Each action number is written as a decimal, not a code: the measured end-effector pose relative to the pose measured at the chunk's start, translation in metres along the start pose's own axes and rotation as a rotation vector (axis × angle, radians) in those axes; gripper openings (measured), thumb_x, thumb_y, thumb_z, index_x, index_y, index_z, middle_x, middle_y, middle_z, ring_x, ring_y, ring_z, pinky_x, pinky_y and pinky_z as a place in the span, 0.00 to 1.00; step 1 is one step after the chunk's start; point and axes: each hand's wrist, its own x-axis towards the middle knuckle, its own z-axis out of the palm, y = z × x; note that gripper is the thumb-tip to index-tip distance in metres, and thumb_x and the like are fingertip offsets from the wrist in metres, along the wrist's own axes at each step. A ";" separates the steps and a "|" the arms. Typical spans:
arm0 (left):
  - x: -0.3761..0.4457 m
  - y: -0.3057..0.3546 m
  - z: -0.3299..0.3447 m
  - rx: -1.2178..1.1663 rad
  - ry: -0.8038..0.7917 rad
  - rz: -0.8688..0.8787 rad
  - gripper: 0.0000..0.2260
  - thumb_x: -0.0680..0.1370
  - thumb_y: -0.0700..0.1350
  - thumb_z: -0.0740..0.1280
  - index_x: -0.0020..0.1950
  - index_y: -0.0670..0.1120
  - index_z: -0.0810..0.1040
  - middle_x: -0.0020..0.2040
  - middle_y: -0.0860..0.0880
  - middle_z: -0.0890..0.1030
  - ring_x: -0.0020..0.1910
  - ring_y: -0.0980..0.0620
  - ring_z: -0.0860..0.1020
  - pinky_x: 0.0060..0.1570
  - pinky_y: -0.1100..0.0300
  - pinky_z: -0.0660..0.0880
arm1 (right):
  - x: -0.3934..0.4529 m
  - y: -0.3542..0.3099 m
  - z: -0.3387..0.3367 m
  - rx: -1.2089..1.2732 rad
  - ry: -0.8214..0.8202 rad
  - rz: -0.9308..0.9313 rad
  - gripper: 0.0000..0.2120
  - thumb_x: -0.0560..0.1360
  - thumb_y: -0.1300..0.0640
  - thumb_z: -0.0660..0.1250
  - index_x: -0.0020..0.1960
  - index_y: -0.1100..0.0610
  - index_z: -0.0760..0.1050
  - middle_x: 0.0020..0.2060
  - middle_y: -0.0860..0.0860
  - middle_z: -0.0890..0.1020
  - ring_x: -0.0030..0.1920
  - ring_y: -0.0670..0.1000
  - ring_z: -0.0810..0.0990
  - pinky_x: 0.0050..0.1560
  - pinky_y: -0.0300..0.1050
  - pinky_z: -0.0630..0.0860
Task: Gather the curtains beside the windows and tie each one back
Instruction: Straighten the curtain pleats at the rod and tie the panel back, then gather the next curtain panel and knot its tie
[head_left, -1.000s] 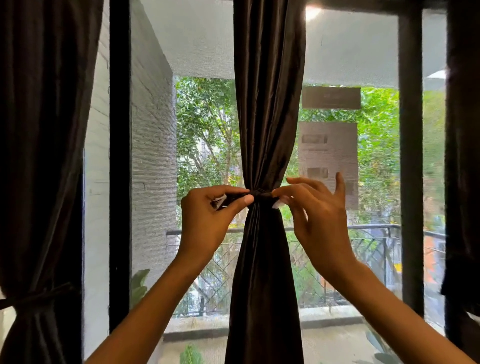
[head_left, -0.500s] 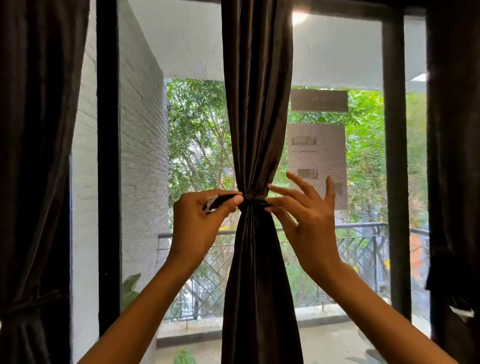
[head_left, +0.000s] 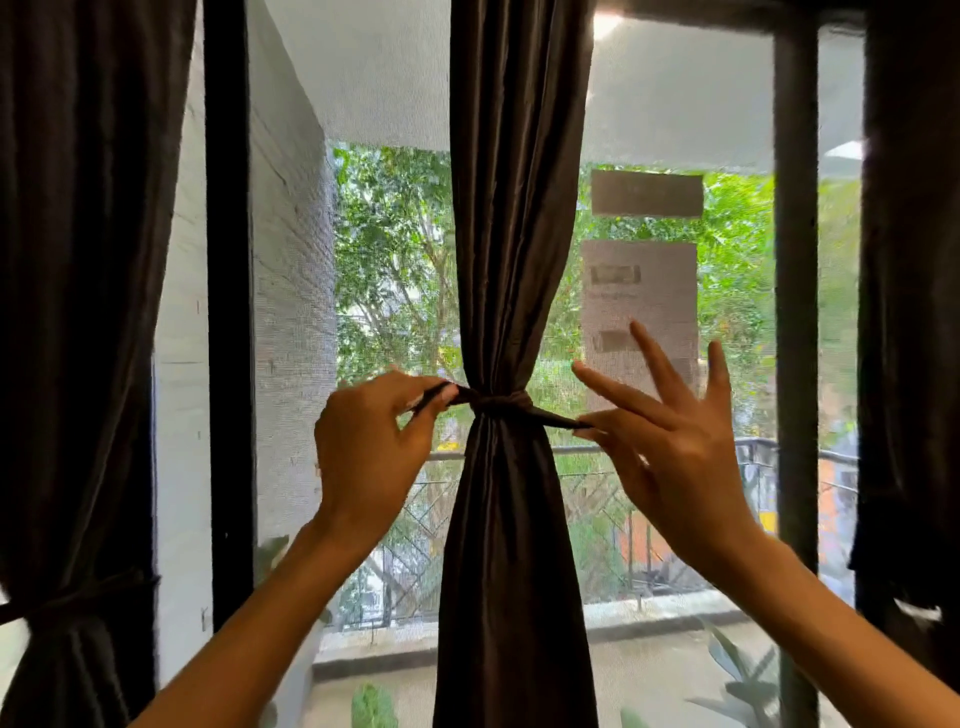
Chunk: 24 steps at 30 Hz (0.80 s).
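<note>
A dark brown curtain (head_left: 514, 208) hangs in the middle of the window, cinched at its waist by a dark tie-back strip (head_left: 501, 404) wrapped into a knot. My left hand (head_left: 371, 452) pinches the strip's left end just left of the curtain. On the other side my right hand (head_left: 670, 441) pinches the strip's right end between thumb and forefinger, with the other fingers spread upward. Both ends are drawn out sideways. A second curtain (head_left: 78, 312) at the far left is gathered low by its own tie. A third curtain (head_left: 909, 312) hangs at the far right.
A black window frame post (head_left: 228, 312) stands left of the middle curtain and a grey one (head_left: 795, 312) to its right. Paper notices (head_left: 639, 312) stick to the glass. Outside are a balcony railing (head_left: 597, 452), trees and potted plants.
Both hands have moved apart sideways, drawing the strip's ends out from the knot. My right hand's fingers have spread wider.
</note>
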 end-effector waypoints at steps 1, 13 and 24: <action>-0.001 0.001 0.000 0.017 -0.006 0.042 0.06 0.74 0.47 0.69 0.48 0.49 0.84 0.39 0.53 0.84 0.37 0.55 0.80 0.33 0.53 0.77 | -0.001 0.001 0.002 0.020 -0.002 0.037 0.11 0.76 0.54 0.63 0.42 0.55 0.83 0.61 0.47 0.78 0.71 0.61 0.66 0.68 0.73 0.52; 0.008 0.056 0.055 0.028 0.032 0.437 0.20 0.72 0.33 0.66 0.63 0.42 0.77 0.60 0.45 0.80 0.60 0.46 0.78 0.60 0.50 0.74 | -0.010 0.034 -0.007 -0.094 0.033 0.294 0.18 0.76 0.60 0.60 0.65 0.57 0.74 0.71 0.54 0.68 0.73 0.55 0.63 0.72 0.58 0.57; 0.042 0.166 0.173 -0.016 -0.072 0.326 0.17 0.75 0.42 0.56 0.60 0.38 0.77 0.60 0.40 0.78 0.59 0.41 0.77 0.64 0.50 0.67 | -0.009 0.191 -0.127 -0.452 0.151 0.492 0.19 0.78 0.50 0.56 0.63 0.60 0.73 0.68 0.57 0.72 0.69 0.58 0.69 0.66 0.66 0.60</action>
